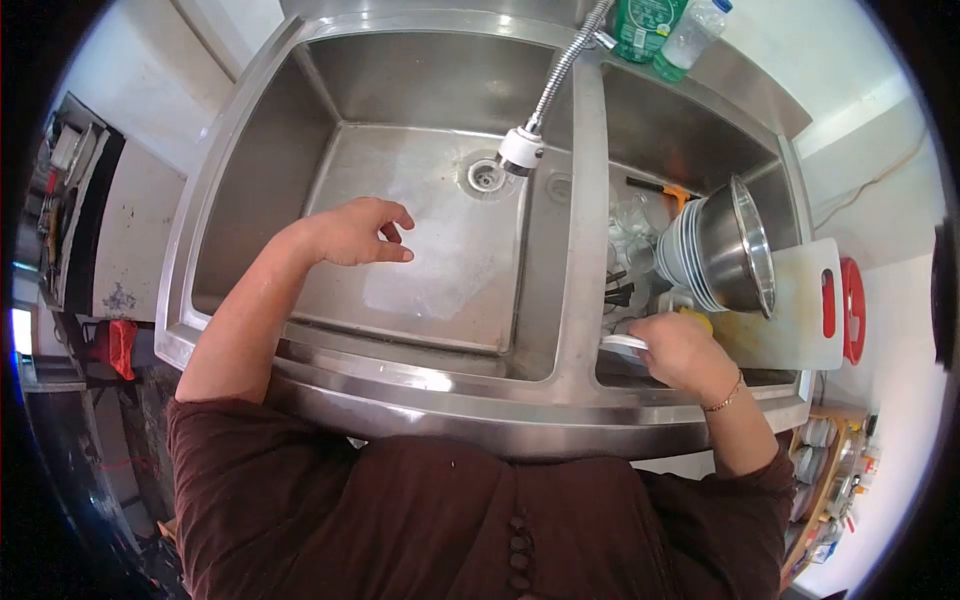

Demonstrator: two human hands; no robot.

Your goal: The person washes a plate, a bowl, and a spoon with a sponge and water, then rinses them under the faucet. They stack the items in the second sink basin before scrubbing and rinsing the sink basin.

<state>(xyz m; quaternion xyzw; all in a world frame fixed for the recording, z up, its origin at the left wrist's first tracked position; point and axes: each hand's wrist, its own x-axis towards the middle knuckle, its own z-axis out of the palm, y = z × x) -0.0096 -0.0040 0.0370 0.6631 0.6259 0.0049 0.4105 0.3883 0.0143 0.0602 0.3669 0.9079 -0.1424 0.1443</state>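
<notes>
My left hand (365, 232) hovers over the large left basin (440, 300) of the steel sink, fingers loosely curled and apart, with nothing in them. At the front of the smaller right basin, my right hand (688, 352) grips a flat white piece (622, 342); its kind is mostly hidden by the fingers. Just beyond that hand stand a row of white bowls or plates (680, 260) on edge and a steel bowl (735, 250) tipped on its side. Clear glasses (632, 225) and dark-handled utensils (620, 295) lie beside them.
A white cutting board (800, 300) leans across the right basin's side, with a red-rimmed item (852, 310) behind it. The flexible faucet (522, 150) hangs over the left basin. Green bottles (650, 28) stand on the back ledge. A steel divider (588, 220) separates the basins.
</notes>
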